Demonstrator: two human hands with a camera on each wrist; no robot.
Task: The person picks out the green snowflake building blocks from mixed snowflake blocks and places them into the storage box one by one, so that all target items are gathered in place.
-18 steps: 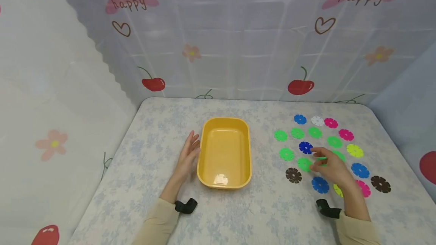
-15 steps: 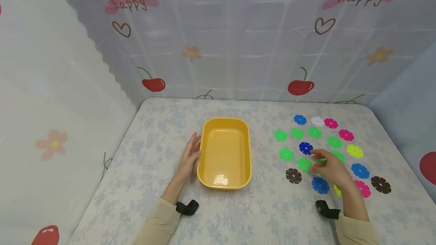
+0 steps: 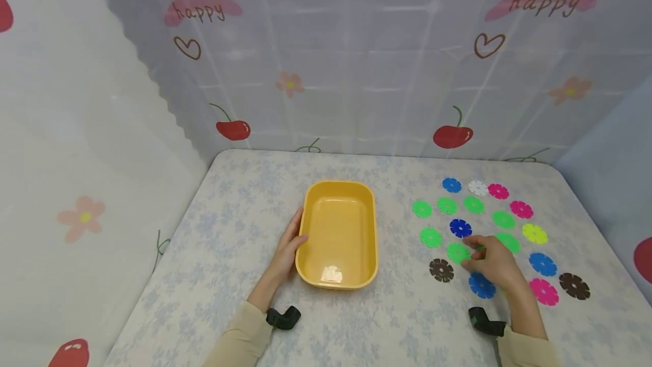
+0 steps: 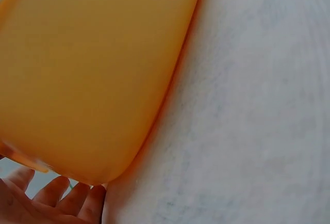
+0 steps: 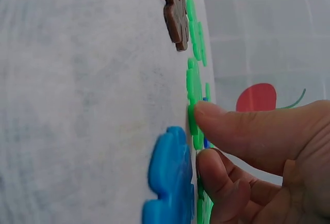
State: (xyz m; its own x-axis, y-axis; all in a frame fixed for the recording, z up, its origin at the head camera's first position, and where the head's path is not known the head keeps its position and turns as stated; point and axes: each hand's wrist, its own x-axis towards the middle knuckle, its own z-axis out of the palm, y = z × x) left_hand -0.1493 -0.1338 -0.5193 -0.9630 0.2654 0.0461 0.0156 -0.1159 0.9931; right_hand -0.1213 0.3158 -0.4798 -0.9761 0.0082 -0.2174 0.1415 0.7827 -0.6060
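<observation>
A yellow plastic tray (image 3: 337,237) lies on the table, its inside bare. My left hand (image 3: 283,255) holds its left side, thumb over the rim and fingers along the outer wall; in the left wrist view those fingers (image 4: 54,198) meet the wall. My right hand (image 3: 494,264) is low over the flower-shaped plastic discs at the right, thumb and forefinger apart. Near its fingertips lie a green disc (image 3: 458,252) and a dark blue disc (image 3: 460,228). In the right wrist view the thumb tip overlaps a green disc (image 5: 194,84); contact is unclear. A blue disc (image 5: 167,177) lies nearer.
Several more flower-shaped discs lie flat around the right hand, among them a brown disc (image 3: 441,270), a yellow disc (image 3: 535,233), a pink disc (image 3: 544,291) and a white disc (image 3: 478,188). A printed curtain (image 3: 356,72) stands behind the patterned table (image 3: 224,214).
My left hand has closed in on the tray, its thumb now over the rim. The right hand has shifted slightly toward me above the discs. The head view has tilted a little.
</observation>
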